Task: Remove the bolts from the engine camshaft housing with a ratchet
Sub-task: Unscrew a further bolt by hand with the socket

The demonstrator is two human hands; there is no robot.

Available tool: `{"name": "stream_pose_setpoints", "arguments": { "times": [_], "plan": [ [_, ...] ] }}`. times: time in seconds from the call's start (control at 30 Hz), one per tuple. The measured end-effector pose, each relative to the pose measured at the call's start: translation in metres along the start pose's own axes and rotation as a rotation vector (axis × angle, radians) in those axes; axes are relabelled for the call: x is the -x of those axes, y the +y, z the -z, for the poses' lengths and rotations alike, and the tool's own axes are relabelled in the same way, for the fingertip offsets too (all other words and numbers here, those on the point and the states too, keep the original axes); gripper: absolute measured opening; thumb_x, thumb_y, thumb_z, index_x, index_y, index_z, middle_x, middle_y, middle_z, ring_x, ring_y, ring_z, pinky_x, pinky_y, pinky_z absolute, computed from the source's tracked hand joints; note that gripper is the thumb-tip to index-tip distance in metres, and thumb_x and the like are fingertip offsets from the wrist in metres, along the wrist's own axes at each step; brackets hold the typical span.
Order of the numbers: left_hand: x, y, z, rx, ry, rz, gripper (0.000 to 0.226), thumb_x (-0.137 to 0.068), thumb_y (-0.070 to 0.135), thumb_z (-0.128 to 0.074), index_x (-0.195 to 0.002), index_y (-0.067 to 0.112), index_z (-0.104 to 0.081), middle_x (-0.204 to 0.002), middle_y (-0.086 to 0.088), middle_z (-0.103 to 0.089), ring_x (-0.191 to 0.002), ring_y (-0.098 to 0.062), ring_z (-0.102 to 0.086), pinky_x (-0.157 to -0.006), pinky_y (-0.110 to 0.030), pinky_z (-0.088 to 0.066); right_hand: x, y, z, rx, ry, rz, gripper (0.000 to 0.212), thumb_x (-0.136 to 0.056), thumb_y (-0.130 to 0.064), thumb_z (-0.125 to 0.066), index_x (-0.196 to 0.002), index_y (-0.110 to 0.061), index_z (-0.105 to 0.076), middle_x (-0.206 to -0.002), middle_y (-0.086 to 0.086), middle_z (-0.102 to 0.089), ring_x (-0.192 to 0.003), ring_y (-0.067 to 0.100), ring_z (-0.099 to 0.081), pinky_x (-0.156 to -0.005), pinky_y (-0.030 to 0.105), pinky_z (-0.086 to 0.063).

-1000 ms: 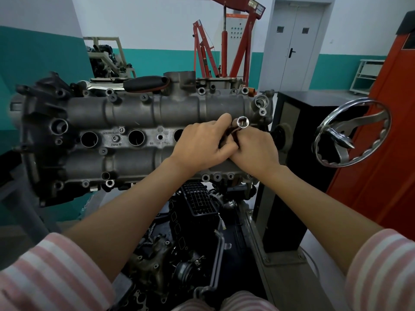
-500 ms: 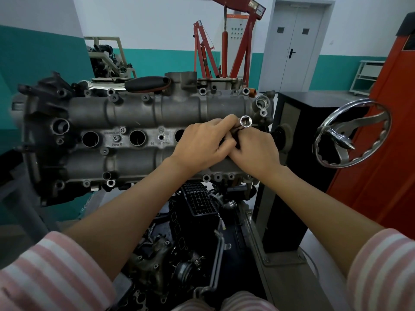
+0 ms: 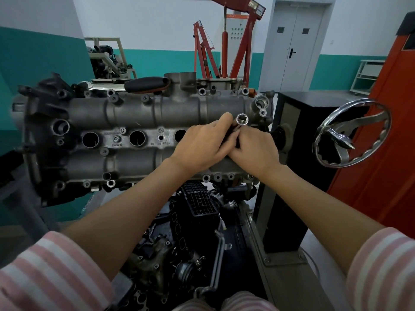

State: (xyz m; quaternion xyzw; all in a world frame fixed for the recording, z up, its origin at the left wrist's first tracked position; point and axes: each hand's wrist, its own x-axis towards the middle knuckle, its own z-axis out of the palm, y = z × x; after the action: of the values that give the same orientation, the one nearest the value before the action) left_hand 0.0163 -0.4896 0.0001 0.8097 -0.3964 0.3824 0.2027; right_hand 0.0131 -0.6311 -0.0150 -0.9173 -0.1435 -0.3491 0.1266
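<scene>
The grey camshaft housing (image 3: 134,115) lies across the engine stand in front of me, with bolt bosses along its edges and several open plug holes in its middle. Both hands meet over its right part. My left hand (image 3: 202,144) and my right hand (image 3: 256,149) together grip a dark tool whose shiny socket (image 3: 242,119) sticks up between them, open end facing me. The rest of the tool is hidden by my fingers. A ratchet handle with a black grip (image 3: 146,84) lies on the housing's far edge.
A chrome handwheel (image 3: 350,133) juts out at the right beside an orange cabinet (image 3: 381,142). A black stand box (image 3: 292,176) sits right of the engine. Black engine parts (image 3: 193,232) lie below. A red engine crane (image 3: 224,41) stands behind.
The socket and both hands have shifted slightly to the right and up over the housing; the grip stays the same.
</scene>
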Motion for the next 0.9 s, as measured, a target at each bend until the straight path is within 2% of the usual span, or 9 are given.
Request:
{"name": "stream_pose_setpoints", "arguments": {
  "times": [0.13, 0.27, 0.4, 0.53, 0.63, 0.7, 0.8, 0.9],
  "plan": [
    [-0.0006, -0.0025, -0.0001, 0.017, 0.008, 0.031, 0.03, -0.095, 0.031, -0.049, -0.09, 0.002, -0.051, -0.061, 0.006, -0.046, -0.049, -0.021, -0.052, -0.045, -0.031, -0.039, 0.0003, -0.0012, 0.0032, -0.072, 0.002, 0.001, 0.021, -0.085, -0.037, -0.051, -0.069, -0.027, -0.042, -0.063, -0.007, -0.05, -0.057, 0.011, -0.044, -0.05, 0.026, -0.029],
    [-0.0013, -0.0032, -0.0011, 0.021, 0.012, 0.04, 0.036, -0.093, 0.041, -0.045, -0.084, 0.006, -0.046, -0.059, 0.005, -0.045, -0.049, -0.02, -0.049, -0.046, -0.031, -0.039, 0.0021, -0.0029, 0.0034, -0.053, 0.007, 0.031, 0.022, -0.089, -0.027, -0.05, -0.07, -0.024, -0.039, -0.06, -0.009, -0.042, -0.056, 0.013, -0.043, -0.05, 0.026, -0.026],
    [-0.0006, -0.003, -0.0015, 0.033, 0.017, 0.055, 0.038, -0.091, 0.045, -0.039, -0.082, 0.007, -0.043, -0.057, 0.006, -0.042, -0.047, -0.02, -0.046, -0.045, -0.03, -0.037, 0.0004, -0.0026, 0.0043, -0.053, -0.011, 0.025, 0.018, -0.088, -0.032, -0.047, -0.076, -0.021, -0.037, -0.055, -0.017, -0.032, -0.046, 0.005, -0.033, -0.045, 0.022, -0.025],
    [-0.0009, -0.0014, -0.0015, 0.001, -0.006, 0.055, 0.03, -0.086, 0.044, -0.035, -0.08, 0.015, -0.034, -0.057, 0.011, -0.037, -0.046, -0.018, -0.041, -0.044, -0.027, -0.028, -0.0005, 0.0001, 0.002, -0.002, -0.059, 0.007, 0.018, -0.085, -0.036, -0.046, -0.082, -0.018, -0.042, -0.058, -0.013, -0.041, -0.053, 0.011, -0.044, -0.048, 0.025, -0.032],
    [-0.0011, -0.0031, -0.0028, 0.008, 0.015, 0.086, 0.028, -0.092, 0.039, -0.042, -0.076, 0.016, -0.035, -0.057, 0.008, -0.041, -0.048, -0.021, -0.045, -0.047, -0.029, -0.032, -0.0015, -0.0003, 0.0009, 0.0, -0.034, -0.008, 0.027, -0.084, -0.042, -0.044, -0.084, -0.016, -0.049, -0.067, -0.005, -0.055, -0.061, 0.016, -0.053, -0.054, 0.03, -0.039],
    [-0.0007, -0.0049, -0.0035, 0.019, 0.026, 0.11, 0.033, -0.093, 0.034, -0.052, -0.069, 0.013, -0.041, -0.052, 0.001, -0.047, -0.048, -0.026, -0.05, -0.048, -0.031, -0.036, -0.0008, -0.0005, 0.0009, 0.001, 0.0, 0.01, 0.028, -0.084, -0.045, -0.045, -0.078, -0.019, -0.054, -0.068, -0.001, -0.059, -0.062, 0.015, -0.053, -0.051, 0.027, -0.032],
    [-0.0015, -0.0056, -0.0029, 0.025, 0.012, 0.134, 0.042, -0.091, 0.037, -0.057, -0.064, 0.006, -0.051, -0.051, -0.009, -0.054, -0.049, -0.027, -0.051, -0.049, -0.034, -0.038, 0.0027, -0.0035, 0.0027, -0.079, 0.099, 0.041, 0.028, -0.081, -0.039, -0.05, -0.073, -0.018, -0.066, -0.065, 0.0, -0.064, -0.057, 0.008, -0.042, -0.047, 0.017, -0.02],
    [-0.0021, -0.0049, -0.0026, 0.014, -0.016, 0.122, 0.046, -0.092, 0.043, -0.053, -0.069, 0.003, -0.057, -0.053, -0.008, -0.055, -0.051, -0.023, -0.052, -0.05, -0.037, -0.041, 0.0045, -0.0048, 0.0036, -0.103, 0.109, 0.049, 0.021, -0.081, -0.033, -0.05, -0.067, -0.019, -0.058, -0.054, -0.008, -0.052, -0.054, 0.007, -0.037, -0.047, 0.015, -0.017]
  ]
}}
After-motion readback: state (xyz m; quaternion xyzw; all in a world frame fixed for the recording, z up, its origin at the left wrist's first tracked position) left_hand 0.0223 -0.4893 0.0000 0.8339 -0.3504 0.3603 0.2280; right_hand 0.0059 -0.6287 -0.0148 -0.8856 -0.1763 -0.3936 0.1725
